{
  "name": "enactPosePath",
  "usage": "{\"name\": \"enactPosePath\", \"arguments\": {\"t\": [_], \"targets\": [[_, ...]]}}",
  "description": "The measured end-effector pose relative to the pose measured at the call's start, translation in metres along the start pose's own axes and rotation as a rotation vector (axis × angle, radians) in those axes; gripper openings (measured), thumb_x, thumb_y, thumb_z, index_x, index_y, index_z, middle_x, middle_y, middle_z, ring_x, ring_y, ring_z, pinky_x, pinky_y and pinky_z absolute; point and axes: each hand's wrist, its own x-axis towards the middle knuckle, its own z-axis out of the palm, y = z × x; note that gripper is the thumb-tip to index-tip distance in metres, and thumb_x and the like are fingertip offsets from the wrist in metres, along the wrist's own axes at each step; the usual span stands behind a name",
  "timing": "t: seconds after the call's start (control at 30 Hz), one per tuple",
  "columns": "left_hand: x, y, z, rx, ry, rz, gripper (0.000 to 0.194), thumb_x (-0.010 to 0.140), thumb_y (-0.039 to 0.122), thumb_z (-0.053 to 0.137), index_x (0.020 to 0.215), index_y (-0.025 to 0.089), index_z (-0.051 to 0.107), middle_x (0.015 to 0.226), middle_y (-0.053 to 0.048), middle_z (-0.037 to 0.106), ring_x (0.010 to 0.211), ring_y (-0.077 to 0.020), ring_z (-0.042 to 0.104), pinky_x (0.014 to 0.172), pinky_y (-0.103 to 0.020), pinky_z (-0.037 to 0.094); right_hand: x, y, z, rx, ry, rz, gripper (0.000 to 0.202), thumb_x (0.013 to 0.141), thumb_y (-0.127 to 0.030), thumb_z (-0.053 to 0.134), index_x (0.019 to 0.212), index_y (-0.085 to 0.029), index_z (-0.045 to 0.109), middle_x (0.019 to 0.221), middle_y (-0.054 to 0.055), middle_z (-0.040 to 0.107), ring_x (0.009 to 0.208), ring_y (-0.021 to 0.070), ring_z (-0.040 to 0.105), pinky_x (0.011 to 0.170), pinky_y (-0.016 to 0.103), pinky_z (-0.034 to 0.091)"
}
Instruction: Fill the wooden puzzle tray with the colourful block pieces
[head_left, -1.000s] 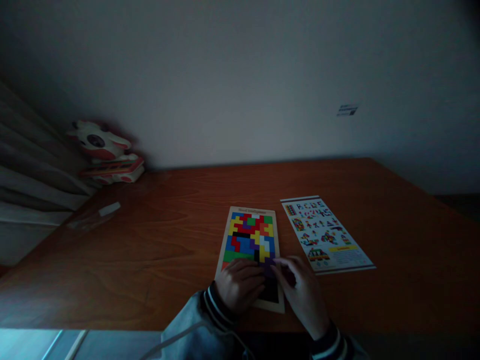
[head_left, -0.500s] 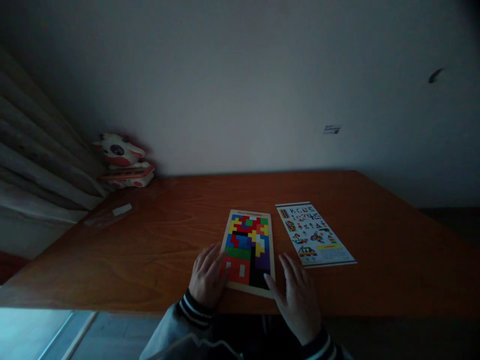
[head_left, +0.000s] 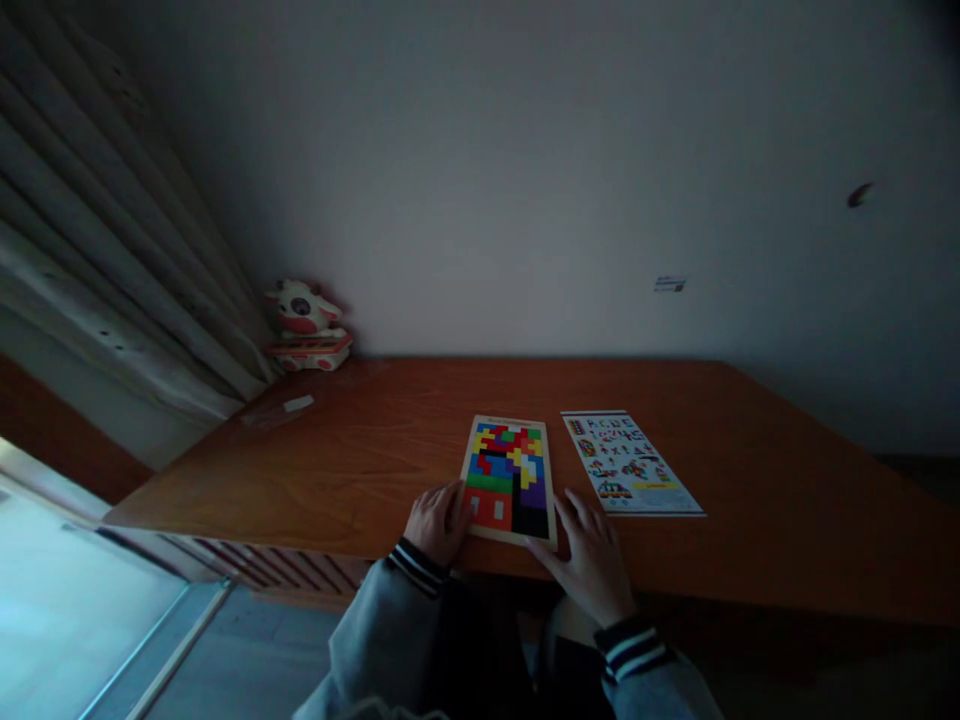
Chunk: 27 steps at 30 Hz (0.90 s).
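Note:
A wooden block puzzle board [head_left: 551, 500] lies on the table in front of me. Colourful pieces [head_left: 491, 482] fill much of its frame, and dark bare patches show at the lower right and in a slot near the upper left. My left hand [head_left: 437, 522] is closed on the board's lower left edge, its thumb over the red piece there; the other fingers are partly hidden. At the lower right corner my right hand [head_left: 591, 558] is open, thumb and fingers apart. Its thumb is by the bottom edge and its fingertips by the right side. Nothing shows within that hand.
Right of the board lies a printed pattern sheet [head_left: 634, 465]. A cow-shaped toy [head_left: 307, 325] stands at the table's [head_left: 375, 450] back left, near clear plastic with a white label [head_left: 298, 403]. A curtain [head_left: 135, 230] hangs at the left; a wall rises behind.
My view has shifted, showing more floor and table front at the left. Both hands stay at the board's lower corners; my right thumb has gone from over the board to its bottom edge.

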Motion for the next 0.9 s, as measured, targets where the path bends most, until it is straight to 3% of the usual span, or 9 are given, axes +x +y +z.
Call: {"name": "enactPosePath", "arguments": {"t": [0.17,0.3,0.43,0.63,0.9], "targets": [[0.003,-0.001,-0.005,-0.061,-0.013,-0.029,0.026,0.093,0.035,0.052,0.109,0.021,0.066,0.108,-0.008,0.073,0.100,-0.0241,0.070,0.092,-0.040,0.056,0.000,0.002,0.001,-0.029,-0.011,-0.003,0.066,0.087,-0.060,0.052,0.137,-0.018,0.054,0.143,0.015,0.051,0.133,0.0339,0.044,0.108,0.053,0.035],[0.004,-0.006,-0.008,-0.137,-0.032,-0.066,0.028,0.095,0.032,0.047,0.113,0.020,0.065,0.106,-0.006,0.075,0.097,-0.0210,0.072,0.086,-0.034,0.059,0.001,0.002,0.002,-0.041,-0.035,0.007,0.066,0.087,-0.060,0.051,0.140,-0.021,0.051,0.146,0.014,0.049,0.136,0.0330,0.042,0.109,0.053,0.033],[0.003,-0.010,-0.010,-0.198,-0.062,-0.081,0.033,0.096,0.031,0.045,0.124,0.020,0.060,0.099,-0.003,0.077,0.093,-0.0188,0.073,0.083,-0.030,0.060,0.002,0.002,0.002,-0.041,-0.076,0.041,0.077,0.084,-0.069,0.049,0.141,-0.018,0.049,0.147,0.015,0.046,0.140,0.0332,0.036,0.112,0.052,0.029],[0.002,-0.011,-0.010,-0.189,-0.114,-0.026,0.029,0.091,0.033,0.054,0.112,0.020,0.069,0.109,-0.005,0.074,0.100,-0.0211,0.070,0.093,-0.033,0.056,0.003,0.010,0.005,-0.035,-0.087,-0.004,0.097,0.069,-0.079,0.059,0.140,-0.014,0.049,0.147,0.017,0.046,0.138,0.0358,0.037,0.112,0.052,0.029],[0.001,-0.011,-0.010,-0.138,-0.127,-0.006,0.033,0.090,0.031,0.054,0.119,0.020,0.067,0.115,-0.008,0.072,0.108,-0.0235,0.066,0.099,-0.038,0.053,0.002,0.012,0.006,-0.014,-0.012,-0.075,0.076,0.075,-0.071,0.062,0.131,-0.020,0.058,0.139,0.012,0.055,0.130,0.0317,0.047,0.109,0.049,0.033]]}}
